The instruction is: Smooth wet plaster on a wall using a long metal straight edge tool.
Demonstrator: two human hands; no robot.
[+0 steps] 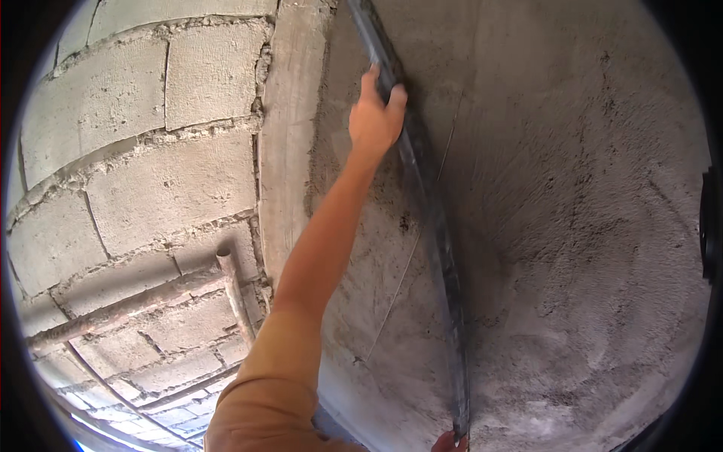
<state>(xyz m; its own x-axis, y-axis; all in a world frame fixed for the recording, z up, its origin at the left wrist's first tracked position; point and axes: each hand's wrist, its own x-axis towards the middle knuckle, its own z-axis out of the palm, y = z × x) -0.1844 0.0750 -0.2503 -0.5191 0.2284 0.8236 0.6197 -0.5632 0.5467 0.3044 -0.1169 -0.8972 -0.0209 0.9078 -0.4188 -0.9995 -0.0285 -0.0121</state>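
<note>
A long, dark straightedge runs steeply down the rough grey plastered wall, from the top of the view to the lower edge. It looks bowed in this picture. My left hand grips its upper part, the arm in a tan sleeve stretched far up. Low down, my right hand is at the lower end of the straightedge; only its fingers show, closed about the end, and the rest is cut off. A thin line crosses the plaster beside the straightedge.
To the left stands a bare block wall with rough mortar joints, bordered by a smooth vertical strip. Pipes or poles stick out in front of the blocks at the lower left. A dark object shows at the far right edge.
</note>
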